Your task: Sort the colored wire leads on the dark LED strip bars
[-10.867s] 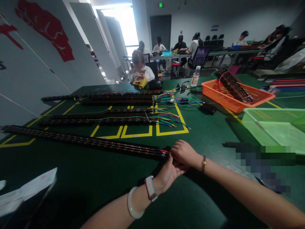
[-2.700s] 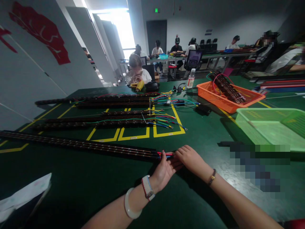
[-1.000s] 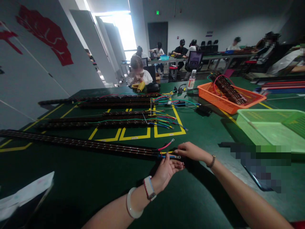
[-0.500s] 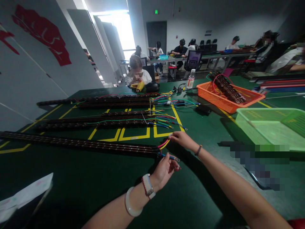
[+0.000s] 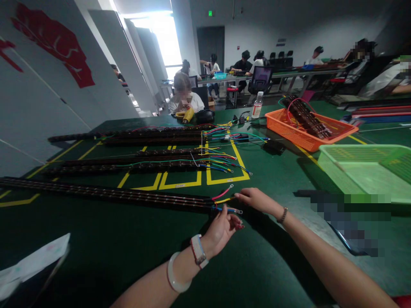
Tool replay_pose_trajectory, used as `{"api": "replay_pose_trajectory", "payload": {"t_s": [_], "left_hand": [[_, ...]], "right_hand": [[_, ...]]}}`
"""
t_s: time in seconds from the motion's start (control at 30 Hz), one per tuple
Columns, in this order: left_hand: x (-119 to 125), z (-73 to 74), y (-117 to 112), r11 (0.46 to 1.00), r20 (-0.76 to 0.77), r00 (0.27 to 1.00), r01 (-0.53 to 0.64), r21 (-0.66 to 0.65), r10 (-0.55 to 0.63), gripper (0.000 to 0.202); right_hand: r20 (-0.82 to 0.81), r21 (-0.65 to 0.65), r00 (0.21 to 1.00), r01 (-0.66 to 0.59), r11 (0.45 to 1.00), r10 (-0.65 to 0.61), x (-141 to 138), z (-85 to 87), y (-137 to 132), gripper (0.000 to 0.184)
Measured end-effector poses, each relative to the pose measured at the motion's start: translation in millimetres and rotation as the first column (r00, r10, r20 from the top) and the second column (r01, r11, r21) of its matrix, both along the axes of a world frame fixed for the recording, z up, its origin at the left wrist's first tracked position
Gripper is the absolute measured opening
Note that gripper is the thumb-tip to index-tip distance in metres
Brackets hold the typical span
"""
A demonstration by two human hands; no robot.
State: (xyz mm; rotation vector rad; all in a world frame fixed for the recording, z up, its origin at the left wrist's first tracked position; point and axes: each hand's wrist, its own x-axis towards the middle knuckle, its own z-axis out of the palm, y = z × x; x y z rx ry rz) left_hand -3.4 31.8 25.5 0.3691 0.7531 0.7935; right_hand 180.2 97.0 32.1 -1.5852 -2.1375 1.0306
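Note:
A long bundle of dark sleeved cables (image 5: 128,194) lies across the near part of the table, its colored wire ends facing me. My right hand (image 5: 258,200) pinches the end of the yellow wire (image 5: 224,201) between thumb and fingers. Just behind it, the red wire (image 5: 222,194) sticks up free, tipped with a ring terminal (image 5: 231,186). In front, my left hand (image 5: 221,229) has its fingers curled, thumb and fingertip closed at the blue wire (image 5: 229,210). That wire's ring terminal (image 5: 239,211) shows beyond the fingertips.
Further back lie more cable bundles (image 5: 154,164) with loose wire ends over yellow tape lines. To the right stand an orange basket (image 5: 289,139) holding a bundle and a green basket (image 5: 337,171). A bottle (image 5: 257,106) and a seated person (image 5: 186,102) are across the table.
My right hand has moved down and slightly right, from the red and yellow wire ends to the yellow one. The red wire now stands free. My left hand has barely moved.

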Motion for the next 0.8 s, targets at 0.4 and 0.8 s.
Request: {"api": "replay_pose_trajectory", "payload": {"t_s": [0.4, 0.8], "left_hand": [[1, -8.1, 1, 0.998, 0.017, 1.0, 0.019, 0.052, -0.02, 0.038], [0, -6.5, -2, 0.984, -0.023, 0.992, 0.124, 0.124, -0.123, 0.022]], "right_hand": [[-0.153, -0.093, 0.981, -0.137, 0.986, 0.122, -6, 1.1, -35, 0.043], [-0.015, 0.133, 0.998, 0.056, 0.99, -0.054, -10, -10.7, -25, 0.04]]}}
